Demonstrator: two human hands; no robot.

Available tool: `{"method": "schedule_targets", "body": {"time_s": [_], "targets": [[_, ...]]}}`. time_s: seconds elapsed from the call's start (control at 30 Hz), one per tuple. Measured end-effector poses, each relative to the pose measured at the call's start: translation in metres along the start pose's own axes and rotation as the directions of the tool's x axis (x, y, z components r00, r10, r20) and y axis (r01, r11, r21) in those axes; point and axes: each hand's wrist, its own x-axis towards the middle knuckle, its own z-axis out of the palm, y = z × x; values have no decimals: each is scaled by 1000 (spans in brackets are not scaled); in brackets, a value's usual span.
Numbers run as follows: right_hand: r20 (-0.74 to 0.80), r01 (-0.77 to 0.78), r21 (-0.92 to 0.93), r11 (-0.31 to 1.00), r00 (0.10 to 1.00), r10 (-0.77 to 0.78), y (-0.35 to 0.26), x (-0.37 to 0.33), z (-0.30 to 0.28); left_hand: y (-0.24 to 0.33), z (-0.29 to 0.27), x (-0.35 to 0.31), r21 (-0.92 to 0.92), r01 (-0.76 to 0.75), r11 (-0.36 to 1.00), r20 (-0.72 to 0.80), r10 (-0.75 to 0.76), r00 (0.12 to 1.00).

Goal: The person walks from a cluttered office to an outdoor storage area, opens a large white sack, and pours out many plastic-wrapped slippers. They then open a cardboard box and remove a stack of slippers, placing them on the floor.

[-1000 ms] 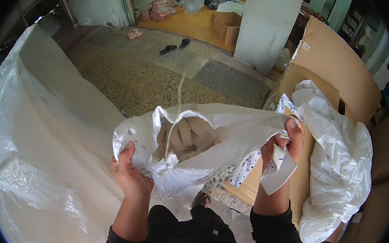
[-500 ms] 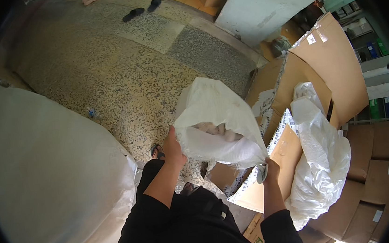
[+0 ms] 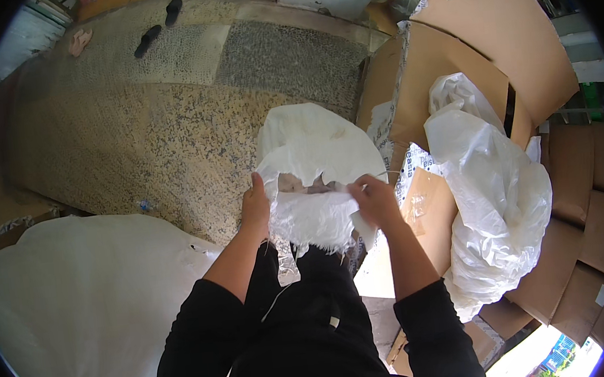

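Note:
A white woven sack with a frayed, torn-looking mouth hangs in front of my legs, its opening facing me. My left hand is closed on the left rim of the mouth, thumb up. At the right of the mouth, my right hand is closed on the sack's edge, its fingers slightly blurred. A thin pale strand runs out beside the right hand. Through the gap between the rims, something greyish shows inside, too shaded to make out. Loose white threads lie on my dark trousers.
A big pale sack bulges at my left. To the right, a crumpled clear plastic bag lies over an open cardboard box. Stacked brown cartons stand beyond. Dark slippers lie on the speckled floor.
My right hand has come left and up, nearer my left hand, and the sack's mouth is drawn narrower. The view has shifted, with the big pale sack now lower.

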Motion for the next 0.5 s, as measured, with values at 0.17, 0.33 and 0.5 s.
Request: {"method": "schedule_targets", "body": {"time_s": [0.17, 0.33, 0.5], "targets": [[297, -221, 208, 953, 942, 154, 23, 47, -12, 41, 17, -4, 463, -187, 866, -89, 255, 963], [-130, -184, 578, 795, 941, 312, 133, 29, -103, 89, 64, -29, 931, -363, -41, 303, 640, 706], [-400, -251, -318, 914, 910, 111, 165, -5, -164, 74, 114, -9, 545, -328, -772, 687, 186, 703]]}}
